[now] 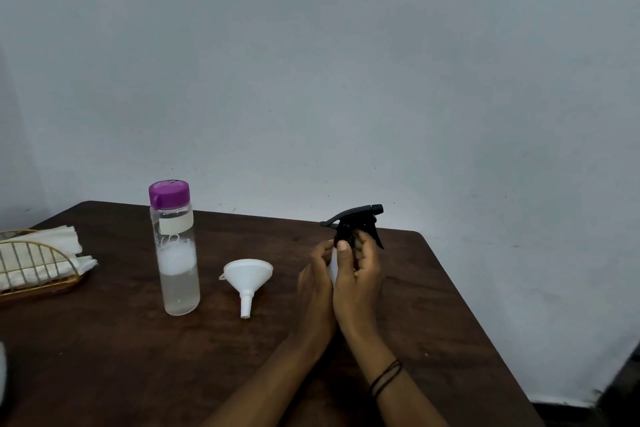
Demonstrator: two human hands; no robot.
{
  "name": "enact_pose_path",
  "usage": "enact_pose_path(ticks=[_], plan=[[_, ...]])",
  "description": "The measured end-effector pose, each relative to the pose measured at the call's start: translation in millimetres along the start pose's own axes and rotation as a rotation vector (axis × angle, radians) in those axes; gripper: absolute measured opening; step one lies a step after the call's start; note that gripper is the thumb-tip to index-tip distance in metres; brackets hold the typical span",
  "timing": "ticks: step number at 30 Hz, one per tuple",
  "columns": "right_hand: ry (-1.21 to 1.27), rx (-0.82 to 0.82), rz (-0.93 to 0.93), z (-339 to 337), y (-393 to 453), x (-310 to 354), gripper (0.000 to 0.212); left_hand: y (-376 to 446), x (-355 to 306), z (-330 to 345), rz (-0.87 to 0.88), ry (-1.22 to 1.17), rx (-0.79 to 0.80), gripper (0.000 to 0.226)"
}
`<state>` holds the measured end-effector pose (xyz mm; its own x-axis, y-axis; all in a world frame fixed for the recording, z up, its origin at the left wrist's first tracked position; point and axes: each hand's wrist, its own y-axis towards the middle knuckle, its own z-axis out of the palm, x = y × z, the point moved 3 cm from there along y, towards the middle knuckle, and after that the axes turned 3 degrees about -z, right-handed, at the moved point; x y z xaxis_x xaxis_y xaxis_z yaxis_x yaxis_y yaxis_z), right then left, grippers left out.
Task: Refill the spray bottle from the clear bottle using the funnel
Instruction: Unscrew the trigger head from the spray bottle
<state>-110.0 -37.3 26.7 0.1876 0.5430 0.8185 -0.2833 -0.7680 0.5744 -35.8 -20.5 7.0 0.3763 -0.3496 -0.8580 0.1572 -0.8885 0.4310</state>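
Standing upright on the right half of the dark wooden table, the spray bottle is almost wholly covered by two hands; only a sliver of its white body shows between them, with the black trigger head rising above, nozzle pointing right. The left hand wraps the bottle's body from the left, fingers curled round it. The right hand grips the black collar just beneath the trigger head, thumb pressed against its front and fingers curled behind. Black bands circle the right wrist.

Just to the left of the hands, the white funnel lies on the tabletop, wide mouth facing away and spout pointing toward the viewer, apart from both hands. Farther left stands the clear bottle, upright, closed with a purple cap, holding clear liquid to roughly half its height; a pale label sits near its top.

At the table's left edge a gold wire holder contains white napkins. A plain grey-white wall fills the background.
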Motion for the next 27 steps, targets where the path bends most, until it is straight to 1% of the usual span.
enact_pose_path(ticks=[2, 3, 4, 6, 10, 11, 15, 18, 20, 22, 25, 27], plan=[[0.003, -0.003, 0.005, -1.0, -0.1, 0.9, 0.026, -2.2, -3.6, -1.3, 0.009, 0.025, 0.021, 0.069], [0.008, -0.004, 0.01, -0.1, 0.8, 1.1, 0.023, -3.3, -5.9, -1.6, 0.024, 0.043, 0.029, 0.069], [0.008, -0.004, 0.01, 1.0, 1.8, 1.2, 0.022, -4.3, -7.9, -1.8, 0.039, 0.066, 0.032, 0.065], [-0.016, -0.023, 0.01, 2.8, 4.6, -0.2, 0.026, -4.5, -8.9, -1.6, 0.034, 0.098, 0.031, 0.057], [-0.086, -0.029, -0.032, 4.1, 5.2, -0.5, 0.032, -1.0, 1.6, -1.3, -0.016, 0.058, 0.006, 0.048], [-0.101, -0.021, -0.043, 4.4, 4.7, -0.6, 0.033, -0.6, 3.1, -1.1, -0.009, 0.056, -0.003, 0.047], [-0.093, -0.011, -0.029, 1.7, 0.4, 1.5, 0.022, 1.4, 2.9, -1.0, -0.02, 0.013, 0.001, 0.053], [-0.075, 0.007, -0.011, 1.2, 0.5, 1.3, 0.022, 1.2, 3.8, -1.3, -0.041, 0.01, 0.003, 0.049], [-0.076, 0.012, -0.015, 3.4, 1.7, 2.4, 0.027, -1.2, 1.5, -1.4, -0.027, 0.058, 0.006, 0.045], [-0.096, -0.026, -0.032, 4.1, 3.7, 2.0, 0.031, -1.9, -1.9, -2.6, -0.015, 0.069, -0.012, 0.043], [-0.125, -0.052, -0.041, 4.9, 3.7, 3.2, 0.029, -1.8, -2.4, -2.9, -0.033, 0.05, -0.002, 0.064], [-0.124, -0.058, -0.051, 4.9, 1.5, 4.9, 0.032, -1.9, -0.6, -3.0, -0.039, 0.063, 0.003, 0.062]])
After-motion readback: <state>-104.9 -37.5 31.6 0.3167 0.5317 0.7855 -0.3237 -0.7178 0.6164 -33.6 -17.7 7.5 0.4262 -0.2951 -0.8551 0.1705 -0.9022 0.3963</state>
